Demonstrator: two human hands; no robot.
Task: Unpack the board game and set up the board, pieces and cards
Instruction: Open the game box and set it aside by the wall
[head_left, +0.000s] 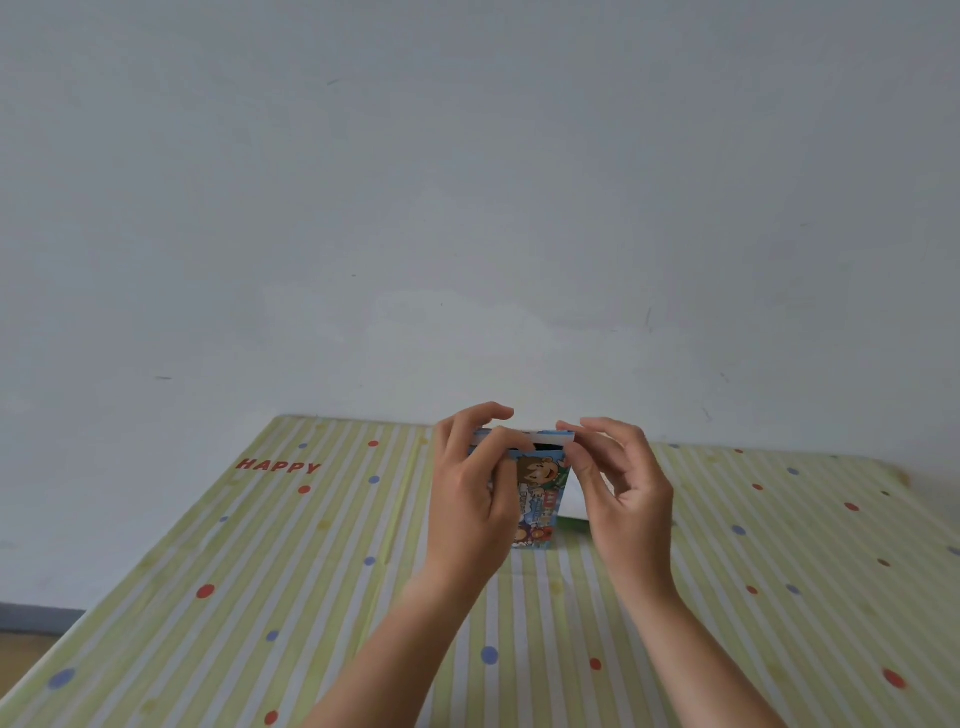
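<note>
Nearest the camera, your two bare forearms rose from the bottom edge of the frame over the table (208, 545), which was covered in a green-and-white striped cloth with red and blue dots and the word HAPPY at centre left. Just below the middle of the frame your left hand (475, 493) gripped the left side of the small blue game box (540, 499), which stood upright with its top end open, while your right hand (618, 493) pinched the box's upper right corner with thumb and forefinger. Beyond it a plain pale wall (467, 182) filled the upper half.
</note>
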